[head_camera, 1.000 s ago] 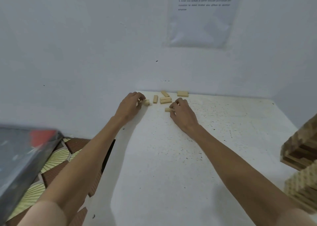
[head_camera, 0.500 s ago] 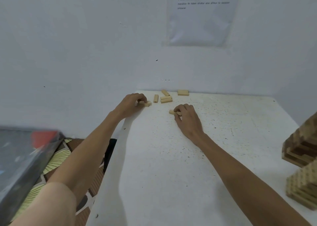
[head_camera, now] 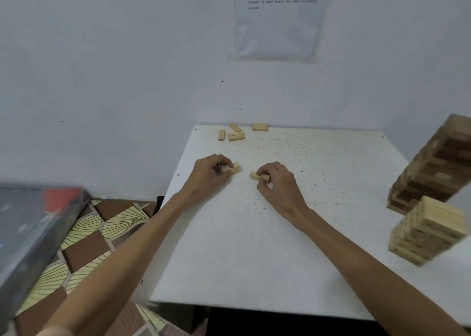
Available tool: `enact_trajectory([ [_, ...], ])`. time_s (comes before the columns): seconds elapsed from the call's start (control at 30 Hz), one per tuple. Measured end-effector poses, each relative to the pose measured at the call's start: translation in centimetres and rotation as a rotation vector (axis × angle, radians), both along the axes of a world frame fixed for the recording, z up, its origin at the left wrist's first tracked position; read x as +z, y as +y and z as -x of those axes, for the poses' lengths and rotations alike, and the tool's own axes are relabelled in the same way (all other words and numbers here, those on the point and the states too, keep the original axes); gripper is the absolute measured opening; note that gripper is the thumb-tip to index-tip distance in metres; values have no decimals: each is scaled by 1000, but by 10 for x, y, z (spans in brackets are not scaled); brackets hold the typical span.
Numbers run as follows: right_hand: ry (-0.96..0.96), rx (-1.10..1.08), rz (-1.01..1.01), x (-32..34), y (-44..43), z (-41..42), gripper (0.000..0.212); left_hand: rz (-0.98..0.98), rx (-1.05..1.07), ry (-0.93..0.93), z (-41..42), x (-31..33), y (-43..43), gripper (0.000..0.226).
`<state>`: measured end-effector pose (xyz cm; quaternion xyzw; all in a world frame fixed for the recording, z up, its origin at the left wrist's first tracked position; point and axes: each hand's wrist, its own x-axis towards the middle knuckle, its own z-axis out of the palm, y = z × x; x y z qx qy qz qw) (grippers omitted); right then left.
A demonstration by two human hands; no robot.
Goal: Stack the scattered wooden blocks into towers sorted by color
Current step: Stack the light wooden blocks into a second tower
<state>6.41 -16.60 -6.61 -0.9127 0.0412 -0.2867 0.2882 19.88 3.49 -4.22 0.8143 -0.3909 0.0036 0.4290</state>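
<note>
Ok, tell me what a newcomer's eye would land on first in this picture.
The hands at the middle of the white table stand out first: the left hand pinches a pale block, and the right hand pinches a second pale block. At the right edge stand a tall brown tower and a shorter pale tower nearer the camera. Loose pale blocks lie by the far wall.

Two small pale oblong blocks held just off the desk (head_camera: pixel 254 246), near each other: a first block (head_camera: pixel 234 168) pinched in the left hand (head_camera: pixel 209 175), a second block (head_camera: pixel 254 175) pinched in the right hand (head_camera: pixel 277 185). Loose blocks (head_camera: pixel 236 136) of the same pale wood lying flat at the far edge. At the right edge, a tall mixed tower (head_camera: pixel 433 167) of dark and pale layers; nearer, a shorter pale tower (head_camera: pixel 428 231).
</note>
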Motion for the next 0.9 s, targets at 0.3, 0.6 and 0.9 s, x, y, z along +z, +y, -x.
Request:
enact_trajectory([
  [0.3, 63, 43, -10, -1, 8, 87, 25, 59, 52, 18, 96, -9, -16, 21],
  [0.6, 93, 81, -26, -2, 8, 110, 30, 99, 31, 59, 129, -4, -23, 17],
  [0.9, 86, 78, -38, -2, 7, 108, 40, -61, 2, 2, 122, 0, -14, 15],
])
